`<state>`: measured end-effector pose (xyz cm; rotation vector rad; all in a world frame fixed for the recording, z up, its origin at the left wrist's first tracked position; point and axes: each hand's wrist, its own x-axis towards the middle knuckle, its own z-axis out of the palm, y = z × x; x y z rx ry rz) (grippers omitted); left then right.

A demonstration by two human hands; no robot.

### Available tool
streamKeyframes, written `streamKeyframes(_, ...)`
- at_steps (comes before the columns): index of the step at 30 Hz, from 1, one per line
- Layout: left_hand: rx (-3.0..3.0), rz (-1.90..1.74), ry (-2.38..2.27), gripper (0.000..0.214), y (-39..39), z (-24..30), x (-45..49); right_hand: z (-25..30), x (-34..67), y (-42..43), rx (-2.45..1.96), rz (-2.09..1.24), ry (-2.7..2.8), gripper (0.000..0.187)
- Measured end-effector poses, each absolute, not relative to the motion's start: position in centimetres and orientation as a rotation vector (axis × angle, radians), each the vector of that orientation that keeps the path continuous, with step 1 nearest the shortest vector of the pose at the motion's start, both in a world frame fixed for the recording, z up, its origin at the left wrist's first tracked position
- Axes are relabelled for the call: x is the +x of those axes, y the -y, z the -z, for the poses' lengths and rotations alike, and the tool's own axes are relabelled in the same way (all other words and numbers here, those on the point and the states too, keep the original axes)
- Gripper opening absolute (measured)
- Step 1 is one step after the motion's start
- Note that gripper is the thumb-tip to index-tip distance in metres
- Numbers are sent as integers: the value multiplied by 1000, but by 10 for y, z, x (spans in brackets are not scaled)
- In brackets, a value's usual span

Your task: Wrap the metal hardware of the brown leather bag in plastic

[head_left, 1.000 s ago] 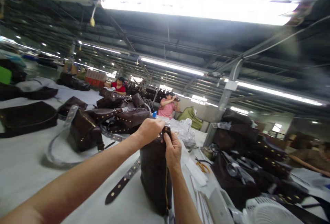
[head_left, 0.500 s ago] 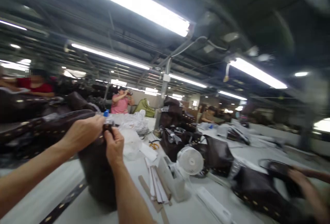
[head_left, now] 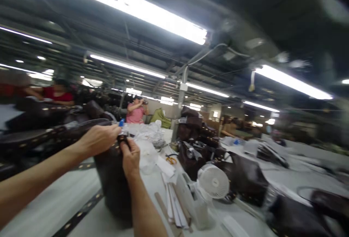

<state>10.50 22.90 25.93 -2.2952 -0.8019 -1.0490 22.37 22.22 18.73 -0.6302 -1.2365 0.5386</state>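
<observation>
A dark brown leather bag (head_left: 114, 182) stands upright on the white table (head_left: 51, 204) right before me. My left hand (head_left: 99, 139) is closed on the bag's top edge from the left. My right hand (head_left: 131, 155) pinches the same top edge from the right, thumb up. Both hands meet at the bag's upper corner. A studded brown strap (head_left: 79, 215) lies flat on the table beside the bag's base. The picture is smeared by motion.
Several dark brown bags (head_left: 40, 128) are piled at the left and right (head_left: 245, 175). A small white fan (head_left: 214, 181), paper strips (head_left: 173, 204), orange-handled scissors (head_left: 171, 160) and clear plastic wrap (head_left: 149, 131) lie to the right. Other people (head_left: 135, 111) work at the far end.
My view has swung to the right, then slightly back. Both hands stay closed on the bag's top edge throughout. The fan and the right-hand bags have come into view.
</observation>
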Motion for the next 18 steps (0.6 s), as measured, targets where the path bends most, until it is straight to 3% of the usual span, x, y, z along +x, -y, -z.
streamKeyframes(5, -2185, 535, 953, 11, -224, -269, 83, -177, 220, -235, -644, -604, 1207, 27)
streamKeyframes(18, -2204, 637, 945, 9, -226, -250, 81, -167, 219, -232, -714, -515, 1250, 29)
